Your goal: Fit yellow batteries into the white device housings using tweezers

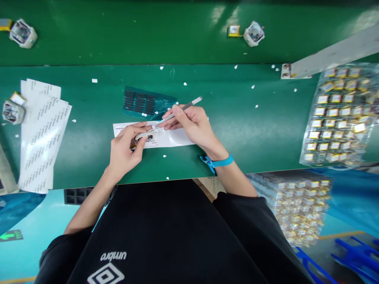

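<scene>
My left hand (pixel 126 146) grips a small white device housing (pixel 143 135), with dark parts showing inside it. Closed around metal tweezers (pixel 185 105), my right hand (pixel 194 124) rests to the right of the housing. The tweezers' tip points down-left toward a tiny white piece by my left fingertips; whether it touches that piece is too small to tell. Beneath both hands lies a white printed label sheet (pixel 177 138). Just behind it is a teal sheet with black strips (pixel 139 103). A blue wrist strap (pixel 220 161) circles my right wrist.
Printed label sheets (pixel 41 138) lie at left, beside a housing with a battery (pixel 13 111). Further housings (pixel 254 34) sit on the back strip. At right are a tray of batteries (pixel 334 118) and a metal bracket (pixel 331 53). Stacked trays (pixel 299 205) stand below the table edge.
</scene>
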`<state>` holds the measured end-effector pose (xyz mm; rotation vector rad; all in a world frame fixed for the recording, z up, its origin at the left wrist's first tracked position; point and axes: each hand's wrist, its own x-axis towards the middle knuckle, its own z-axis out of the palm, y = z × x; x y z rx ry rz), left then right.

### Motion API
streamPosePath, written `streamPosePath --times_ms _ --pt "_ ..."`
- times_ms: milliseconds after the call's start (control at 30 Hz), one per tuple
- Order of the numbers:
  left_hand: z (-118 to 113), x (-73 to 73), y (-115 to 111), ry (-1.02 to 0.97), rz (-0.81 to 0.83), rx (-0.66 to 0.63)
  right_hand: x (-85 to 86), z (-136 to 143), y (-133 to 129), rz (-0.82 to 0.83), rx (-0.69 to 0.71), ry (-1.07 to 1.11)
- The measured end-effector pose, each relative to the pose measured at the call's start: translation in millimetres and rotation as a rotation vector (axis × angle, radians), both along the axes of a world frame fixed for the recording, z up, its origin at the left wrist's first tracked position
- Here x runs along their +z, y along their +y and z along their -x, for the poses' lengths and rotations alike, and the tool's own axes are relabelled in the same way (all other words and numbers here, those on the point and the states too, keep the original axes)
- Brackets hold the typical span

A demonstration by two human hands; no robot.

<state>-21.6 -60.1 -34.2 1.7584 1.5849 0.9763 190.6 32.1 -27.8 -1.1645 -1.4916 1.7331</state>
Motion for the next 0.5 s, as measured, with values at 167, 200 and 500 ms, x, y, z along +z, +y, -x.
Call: streamPosePath --times_ms 167,200,500 --pt "3 3.5 -1 -0.122 0.010 0.049 10.7 -4 2 -0.008 -0.037 0.090" --pt "3 5.9 0 -0.169 0.025 0.093 12.3 -3 -1 -0.012 -0.048 0.121" --pt "-3 37.2 24 -0.639 0.281 -0.140 17.9 7 -22 -0.073 -0.120 0.195"
